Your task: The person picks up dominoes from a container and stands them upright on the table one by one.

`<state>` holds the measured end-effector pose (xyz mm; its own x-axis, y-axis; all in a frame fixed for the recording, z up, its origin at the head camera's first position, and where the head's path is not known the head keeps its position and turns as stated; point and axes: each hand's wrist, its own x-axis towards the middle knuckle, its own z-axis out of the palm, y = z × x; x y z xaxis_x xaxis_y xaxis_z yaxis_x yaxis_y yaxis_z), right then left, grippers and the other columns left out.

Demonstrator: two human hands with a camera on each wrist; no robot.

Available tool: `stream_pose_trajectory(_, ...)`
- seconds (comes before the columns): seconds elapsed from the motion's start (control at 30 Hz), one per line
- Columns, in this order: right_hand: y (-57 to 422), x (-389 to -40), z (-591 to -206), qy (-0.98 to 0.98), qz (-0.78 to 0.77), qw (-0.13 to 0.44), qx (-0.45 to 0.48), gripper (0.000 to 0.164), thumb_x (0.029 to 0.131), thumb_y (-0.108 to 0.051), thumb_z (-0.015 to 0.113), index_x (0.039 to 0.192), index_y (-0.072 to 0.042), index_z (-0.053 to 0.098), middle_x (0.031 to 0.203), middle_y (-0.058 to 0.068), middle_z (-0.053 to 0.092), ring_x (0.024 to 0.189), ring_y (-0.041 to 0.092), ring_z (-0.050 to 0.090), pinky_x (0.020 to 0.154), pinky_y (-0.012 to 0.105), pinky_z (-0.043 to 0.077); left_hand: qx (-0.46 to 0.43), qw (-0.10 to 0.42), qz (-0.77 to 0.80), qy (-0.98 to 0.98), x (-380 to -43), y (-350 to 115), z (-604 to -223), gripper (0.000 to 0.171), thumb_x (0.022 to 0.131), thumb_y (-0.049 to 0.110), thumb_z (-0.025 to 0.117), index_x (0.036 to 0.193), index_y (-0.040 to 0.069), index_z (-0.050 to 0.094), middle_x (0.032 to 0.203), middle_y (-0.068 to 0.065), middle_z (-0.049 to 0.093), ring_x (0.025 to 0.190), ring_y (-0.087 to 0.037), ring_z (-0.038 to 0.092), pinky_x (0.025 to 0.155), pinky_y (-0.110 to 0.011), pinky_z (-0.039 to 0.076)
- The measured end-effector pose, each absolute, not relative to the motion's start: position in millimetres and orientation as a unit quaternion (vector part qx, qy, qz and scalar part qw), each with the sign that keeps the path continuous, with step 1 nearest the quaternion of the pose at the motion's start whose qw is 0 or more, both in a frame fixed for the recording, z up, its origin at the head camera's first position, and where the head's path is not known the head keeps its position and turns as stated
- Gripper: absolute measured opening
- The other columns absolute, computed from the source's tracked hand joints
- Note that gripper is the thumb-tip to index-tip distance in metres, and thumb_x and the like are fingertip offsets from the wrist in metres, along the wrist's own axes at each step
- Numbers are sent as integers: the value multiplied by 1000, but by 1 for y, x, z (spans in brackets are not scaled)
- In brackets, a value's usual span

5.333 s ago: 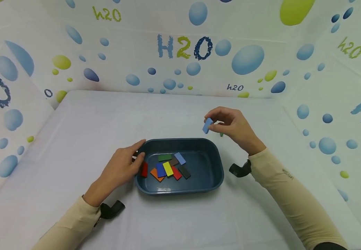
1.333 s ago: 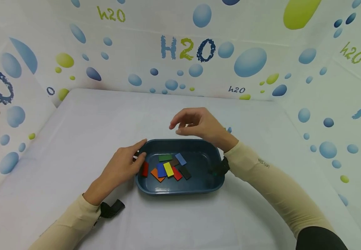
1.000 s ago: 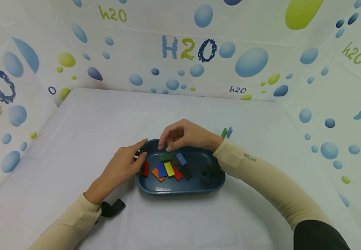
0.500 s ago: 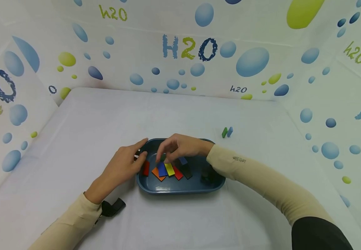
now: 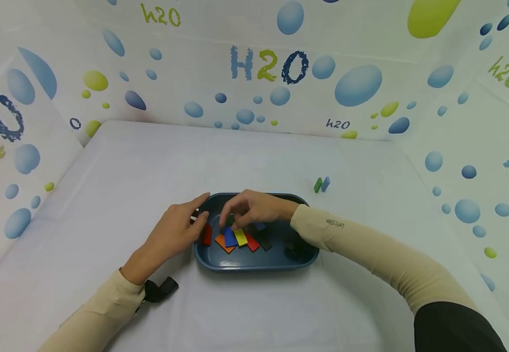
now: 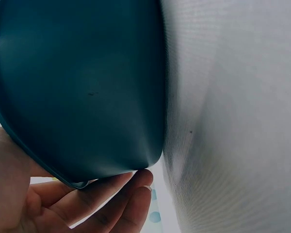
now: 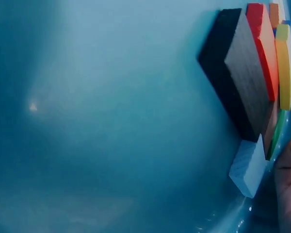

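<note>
My left hand [image 5: 172, 227] grips the left end of a dark blue tray [image 5: 258, 269], thumb at the rim, other fingers along the outer wall in the left wrist view. My right hand [image 5: 258, 208] reaches down into the tray, index finger and thumb on either side of a blue domino-like block [image 5: 230, 237] and a partly hidden green block [image 5: 230, 221]; I cannot tell whether they pinch either. Close by lie a yellow block [image 5: 240, 238], an orange block [image 5: 225, 244], two red ones and a black block [image 7: 242, 73]. A light blue block [image 7: 250, 167] shows in the right wrist view.
Behind the tray to the right, a green block [image 5: 318, 185] and a light blue block [image 5: 326, 184] stand upright on edge, side by side, on the white cloth [image 5: 170, 161]. Printed H2O sheets rise at the back and both sides.
The light blue block my right hand held now stands beside the green one. That hand has moved left and down into the tray, nearly still over the last half second. My left hand stays put.
</note>
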<state>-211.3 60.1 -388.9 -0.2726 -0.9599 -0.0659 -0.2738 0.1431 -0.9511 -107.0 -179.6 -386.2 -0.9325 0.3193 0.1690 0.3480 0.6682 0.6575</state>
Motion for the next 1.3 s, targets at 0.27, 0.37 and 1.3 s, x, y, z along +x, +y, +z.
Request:
stream_pose_trajectory(0.27, 58, -210, -393, 688, -399, 382, -470, 29, 93, 9, 67, 117, -6, 75, 112, 1, 71, 72, 21, 53, 68, 30, 47, -185, 21, -366, -912, -107, -180, -387, 48, 104, 9, 58, 149, -8, 50, 114, -25, 72, 100, -38, 73, 77, -48, 61)
stream_pose_trajectory(0.37, 59, -210, -394, 694, -393, 383, -467, 31, 93, 9, 66, 117, -7, 76, 114, 0, 71, 73, 21, 54, 69, 30, 48, -185, 21, -365, -912, -107, -180, -386, 49, 104, 10, 58, 149, -8, 50, 110, -23, 73, 100, -37, 73, 76, -48, 61)
stream_pose_trajectory(1.3, 60, -201, -380, 722, -413, 333, -444, 18, 95, -3, 74, 112, -7, 78, 101, 1, 74, 78, 22, 62, 72, 32, 53, -183, 21, -360, -915, -106, -179, -386, 49, 103, 7, 59, 148, -9, 50, 123, -28, 68, 99, -39, 73, 77, -48, 61)
